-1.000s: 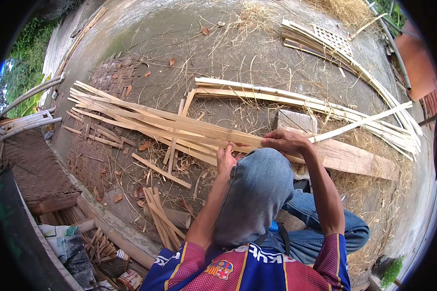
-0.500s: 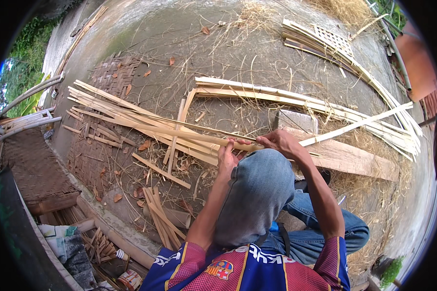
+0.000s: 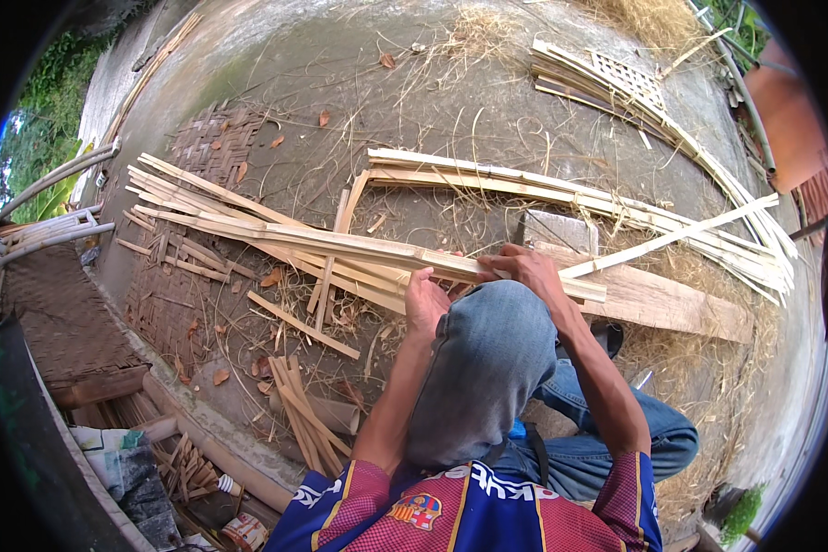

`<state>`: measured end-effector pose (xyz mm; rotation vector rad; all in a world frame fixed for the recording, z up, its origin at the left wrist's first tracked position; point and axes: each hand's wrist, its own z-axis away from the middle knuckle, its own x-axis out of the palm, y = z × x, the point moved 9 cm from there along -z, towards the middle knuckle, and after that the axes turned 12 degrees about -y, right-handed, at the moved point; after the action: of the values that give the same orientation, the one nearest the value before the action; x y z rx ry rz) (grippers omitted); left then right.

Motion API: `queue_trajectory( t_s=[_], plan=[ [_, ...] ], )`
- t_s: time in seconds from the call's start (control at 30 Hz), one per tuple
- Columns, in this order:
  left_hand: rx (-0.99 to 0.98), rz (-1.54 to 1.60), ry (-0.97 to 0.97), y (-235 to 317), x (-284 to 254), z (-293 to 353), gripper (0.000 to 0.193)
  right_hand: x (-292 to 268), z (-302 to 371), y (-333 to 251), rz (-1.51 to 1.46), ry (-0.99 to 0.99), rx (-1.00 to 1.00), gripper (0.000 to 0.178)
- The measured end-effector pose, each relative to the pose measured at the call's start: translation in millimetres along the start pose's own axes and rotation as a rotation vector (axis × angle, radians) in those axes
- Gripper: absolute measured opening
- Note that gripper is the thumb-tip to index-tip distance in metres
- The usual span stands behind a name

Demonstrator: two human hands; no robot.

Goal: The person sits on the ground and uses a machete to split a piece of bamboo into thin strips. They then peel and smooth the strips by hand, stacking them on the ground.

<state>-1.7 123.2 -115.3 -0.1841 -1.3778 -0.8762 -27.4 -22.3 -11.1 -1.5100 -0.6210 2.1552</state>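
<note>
Head | left hand, right hand grasping slat bundle | block just beyond; plank rightward; shavings scattered

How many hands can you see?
2: the left hand at the long pale strips, just left of the raised knee, and the right hand farther right along them. Some fingers are partly hidden.

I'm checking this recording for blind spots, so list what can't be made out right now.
Head view: how the left hand grips; the pale strips and the knee cover part of it.
Head view: how many strips are held; they overlap one another.
Head view: the wooden plank's left end, hidden behind the right hand and strips.
Head view: the straw heap's far part, cut off by the top edge.
</note>
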Motion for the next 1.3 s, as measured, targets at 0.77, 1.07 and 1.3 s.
queue_trajectory(
  t_s=[0.77,1.07,1.3],
  plan=[
    [-0.309,-0.471,-0.060,-1.0,-32.4,-0.9,0.073,-19.6,39.5,16.9,0.351,0.170,-0.033,0.039],
    [0.292,0.017,0.374,224.4,-143.3,-21.9,0.136,-135.5,202.3,52.2,0.729,0.566,-0.147,0.056],
    [0.389,0.170,0.006,276.6,-133.9,-74.4,0.048,-128.8,256.0,118.3,0.689,0.550,0.046,0.057]
  ],
)
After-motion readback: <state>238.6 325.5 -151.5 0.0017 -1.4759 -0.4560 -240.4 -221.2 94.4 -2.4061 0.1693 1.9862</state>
